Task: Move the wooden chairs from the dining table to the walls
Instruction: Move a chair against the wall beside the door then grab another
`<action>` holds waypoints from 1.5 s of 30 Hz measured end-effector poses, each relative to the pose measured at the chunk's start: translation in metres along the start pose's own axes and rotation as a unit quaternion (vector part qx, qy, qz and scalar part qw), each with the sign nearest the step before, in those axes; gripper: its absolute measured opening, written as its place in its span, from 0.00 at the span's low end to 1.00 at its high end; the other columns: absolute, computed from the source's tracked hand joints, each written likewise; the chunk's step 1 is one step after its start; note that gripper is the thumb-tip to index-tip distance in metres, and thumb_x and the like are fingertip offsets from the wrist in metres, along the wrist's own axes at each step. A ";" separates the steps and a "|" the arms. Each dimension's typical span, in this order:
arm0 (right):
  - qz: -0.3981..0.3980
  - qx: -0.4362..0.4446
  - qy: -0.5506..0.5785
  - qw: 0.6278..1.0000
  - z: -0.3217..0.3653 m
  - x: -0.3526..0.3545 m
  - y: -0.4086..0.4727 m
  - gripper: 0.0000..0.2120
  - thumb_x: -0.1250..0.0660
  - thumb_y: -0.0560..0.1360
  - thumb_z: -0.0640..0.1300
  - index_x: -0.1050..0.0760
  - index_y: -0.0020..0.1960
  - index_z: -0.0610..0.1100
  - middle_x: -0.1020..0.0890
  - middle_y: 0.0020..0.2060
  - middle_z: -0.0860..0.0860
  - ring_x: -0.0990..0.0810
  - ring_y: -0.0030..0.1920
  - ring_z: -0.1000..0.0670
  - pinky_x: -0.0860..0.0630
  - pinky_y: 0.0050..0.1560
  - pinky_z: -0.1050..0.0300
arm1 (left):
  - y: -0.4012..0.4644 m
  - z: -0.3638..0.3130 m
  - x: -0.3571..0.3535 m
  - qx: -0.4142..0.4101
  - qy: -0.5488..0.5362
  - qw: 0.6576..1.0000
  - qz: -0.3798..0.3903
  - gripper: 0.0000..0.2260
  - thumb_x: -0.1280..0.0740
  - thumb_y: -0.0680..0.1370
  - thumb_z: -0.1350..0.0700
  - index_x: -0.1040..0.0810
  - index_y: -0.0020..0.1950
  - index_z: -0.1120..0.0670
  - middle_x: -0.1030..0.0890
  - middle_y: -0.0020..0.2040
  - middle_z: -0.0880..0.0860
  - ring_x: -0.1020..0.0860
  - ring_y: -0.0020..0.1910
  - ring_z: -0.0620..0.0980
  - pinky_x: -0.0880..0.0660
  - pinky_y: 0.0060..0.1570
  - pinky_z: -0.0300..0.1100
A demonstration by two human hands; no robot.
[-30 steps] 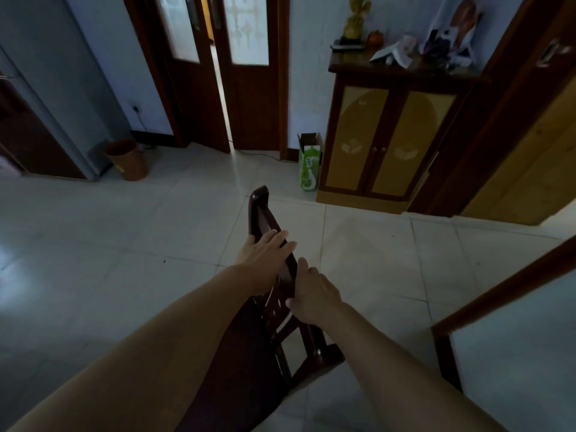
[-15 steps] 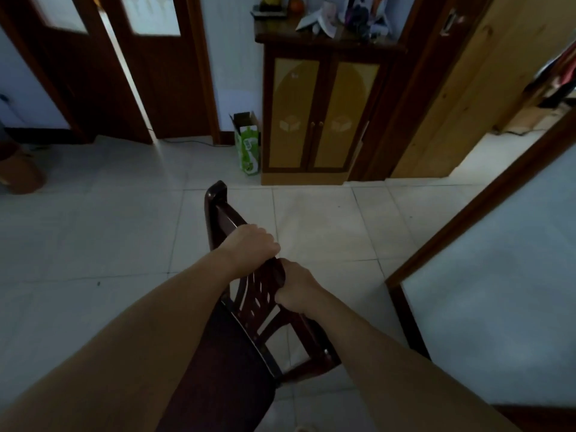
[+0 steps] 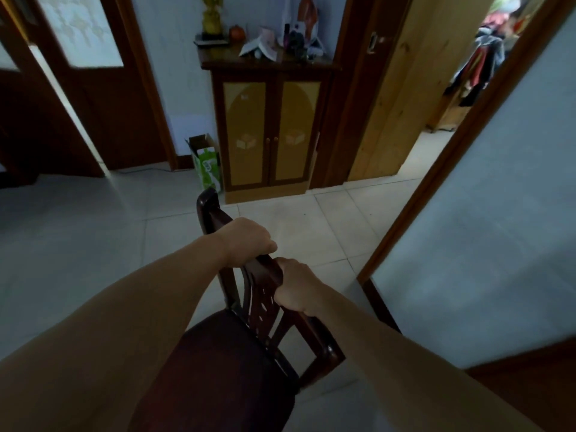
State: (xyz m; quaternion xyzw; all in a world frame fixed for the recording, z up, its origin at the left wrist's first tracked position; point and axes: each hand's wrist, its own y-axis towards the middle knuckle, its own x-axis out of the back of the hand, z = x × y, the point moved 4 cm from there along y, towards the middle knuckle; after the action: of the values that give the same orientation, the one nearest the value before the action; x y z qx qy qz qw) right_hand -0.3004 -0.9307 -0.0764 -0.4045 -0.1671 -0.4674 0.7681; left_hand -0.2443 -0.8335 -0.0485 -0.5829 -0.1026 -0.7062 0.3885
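A dark wooden chair (image 3: 218, 363) with a carved back and dark padded seat is right in front of me, its back running away from me toward the cabinet. My left hand (image 3: 246, 241) is closed over the top rail of the chair back. My right hand (image 3: 296, 286) grips the same rail a little nearer to me, on its right side. The chair legs are hidden below the seat and my arms. No dining table shows in this view.
A wooden cabinet (image 3: 271, 132) with two yellow doors and clutter on top stands against the far wall. A green and white carton (image 3: 207, 165) sits left of it. Dark doors (image 3: 78, 88) are at left. A pale wall with brown trim (image 3: 486, 232) is close on the right.
My left hand went from resting flat to a closed grip on the rail. The view swung right, bringing the cabinet to centre and the right wall closer; the chair came with me.
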 end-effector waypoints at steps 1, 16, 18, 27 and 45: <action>-0.012 -0.003 0.003 1.000 -0.003 0.008 -0.003 0.19 0.36 0.71 0.32 0.28 0.62 0.41 0.20 0.52 0.41 0.19 0.50 0.40 0.20 0.52 0.46 | 0.006 -0.002 0.007 -0.007 0.003 1.000 -0.006 0.09 0.38 0.76 0.66 0.26 0.54 0.57 0.22 0.50 0.55 0.22 0.50 0.56 0.28 0.42 0.47; -0.145 -0.086 0.075 0.983 -0.135 0.137 -0.033 0.21 0.37 0.72 0.33 0.29 0.64 0.41 0.21 0.55 0.40 0.21 0.54 0.39 0.21 0.55 0.43 | 0.172 -0.084 0.120 -0.113 0.073 0.990 -0.029 0.08 0.35 0.75 0.64 0.26 0.53 0.57 0.22 0.52 0.56 0.22 0.50 0.56 0.29 0.42 0.47; -0.146 -0.092 0.089 0.981 -0.160 0.163 -0.031 0.23 0.37 0.71 0.31 0.29 0.65 0.42 0.21 0.55 0.40 0.21 0.54 0.40 0.21 0.55 0.44 | 0.202 -0.095 0.135 -0.116 0.079 0.990 -0.026 0.08 0.35 0.76 0.64 0.26 0.54 0.57 0.22 0.52 0.56 0.22 0.51 0.56 0.29 0.42 0.46; -0.159 -0.135 0.137 0.969 -0.286 0.263 -0.024 0.18 0.40 0.72 0.31 0.28 0.61 0.41 0.21 0.51 0.42 0.19 0.49 0.42 0.19 0.50 0.48 | 0.351 -0.160 0.188 -0.156 0.091 0.983 -0.031 0.10 0.37 0.76 0.66 0.25 0.56 0.57 0.22 0.47 0.54 0.22 0.45 0.53 0.32 0.37 0.44; -0.164 -0.206 0.122 0.957 -0.423 0.340 -0.006 0.31 0.41 0.74 0.30 0.40 0.75 0.47 0.24 0.62 0.45 0.21 0.55 0.44 0.21 0.51 0.51 | 0.492 -0.239 0.221 -0.176 0.071 0.980 -0.067 0.11 0.40 0.79 0.61 0.24 0.60 0.55 0.20 0.52 0.55 0.21 0.51 0.55 0.31 0.43 0.44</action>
State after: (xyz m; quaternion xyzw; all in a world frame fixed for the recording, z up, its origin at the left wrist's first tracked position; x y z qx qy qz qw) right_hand -0.1840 -1.4595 -0.1191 -0.4605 -0.0361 -0.6575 0.5953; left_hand -0.0976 -1.4041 -0.0724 -0.5820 0.0120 -0.7775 0.2378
